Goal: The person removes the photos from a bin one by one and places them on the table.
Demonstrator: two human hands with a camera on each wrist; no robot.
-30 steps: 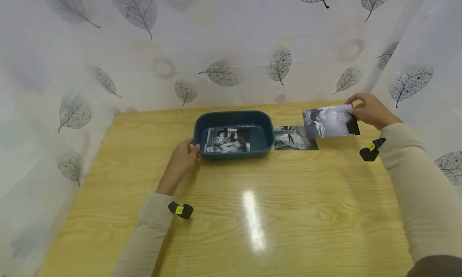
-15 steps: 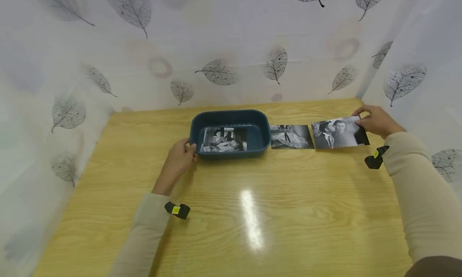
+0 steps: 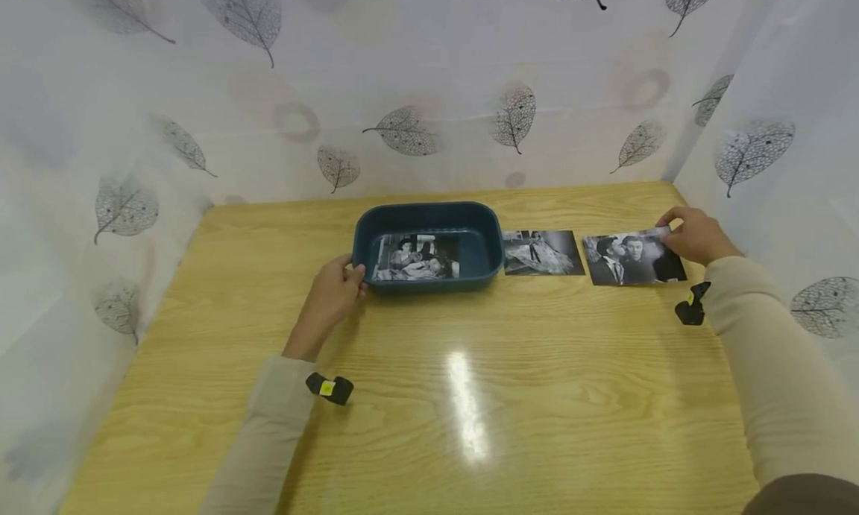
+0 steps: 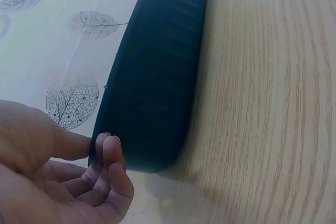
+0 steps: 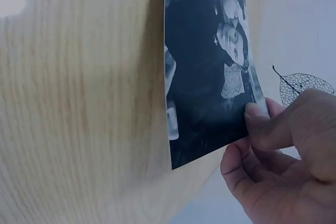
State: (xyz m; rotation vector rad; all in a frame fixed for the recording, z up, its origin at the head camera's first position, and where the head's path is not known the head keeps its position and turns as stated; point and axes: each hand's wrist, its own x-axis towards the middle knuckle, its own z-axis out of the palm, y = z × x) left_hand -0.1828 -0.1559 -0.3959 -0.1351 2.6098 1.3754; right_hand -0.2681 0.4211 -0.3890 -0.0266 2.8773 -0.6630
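The right hand pinches the photo low over the table; lay it flat beside its neighbour. The left hand grips the blue tray

The black-and-white photo of two men lies nearly flat at the right of the frame, its far right edge pinched in my right hand. The dark blue tray sits upright at centre, my left hand gripping its left end.

The tray is cut off at the left wrist view's top edge.
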